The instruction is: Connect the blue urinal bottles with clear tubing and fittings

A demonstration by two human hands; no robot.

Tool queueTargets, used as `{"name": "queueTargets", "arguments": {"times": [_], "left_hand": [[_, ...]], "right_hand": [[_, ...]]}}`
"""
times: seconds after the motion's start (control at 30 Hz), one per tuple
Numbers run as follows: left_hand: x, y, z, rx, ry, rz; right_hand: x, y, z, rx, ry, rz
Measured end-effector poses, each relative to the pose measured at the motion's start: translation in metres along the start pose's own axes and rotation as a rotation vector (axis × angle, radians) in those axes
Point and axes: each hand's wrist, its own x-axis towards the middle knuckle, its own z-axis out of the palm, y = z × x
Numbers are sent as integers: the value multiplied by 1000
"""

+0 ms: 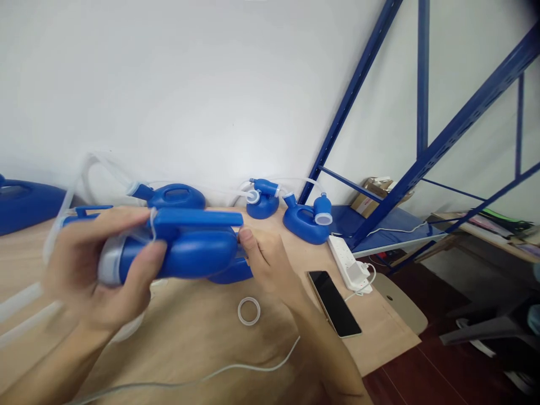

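A blue plastic urinal bottle (202, 253) with a straight handle lies sideways in front of me, held above the table. My left hand (105, 264), slightly smeared by motion, is wrapped round its left end, beside a whitish collar (110, 261). At the other end, my right hand (270, 261) grips the bottle with the thumb near the handle's tip; its other fingers are partly hidden. Another blue part (230, 271) shows just below the held bottle. A translucent ring (248, 311) lies on the table under it.
Blue urinal bottles with clear tubes (177, 196) (262, 205) (306, 222) stand along the wall. A phone (334, 304) and a white power strip (348, 264) lie at right, beside a blue metal rack (379, 208). A thin cord (236, 367) crosses the brown table (189, 332).
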Motion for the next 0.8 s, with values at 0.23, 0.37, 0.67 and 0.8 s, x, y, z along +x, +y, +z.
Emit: {"name": "queueTargets", "arguments": {"times": [0.23,0.37,0.67,0.8], "left_hand": [[19,-16,16,-53,46,31],[23,-10,16,-154,112,-51],[23,-4,15,-147,154,-162],[15,-10,14,-142,104,-72]], "right_hand": [[8,7,-27,143,-234,108],[10,13,-33,130,-158,25],[12,29,-39,193,-134,-149],[9,23,-36,136,-130,-232]]}}
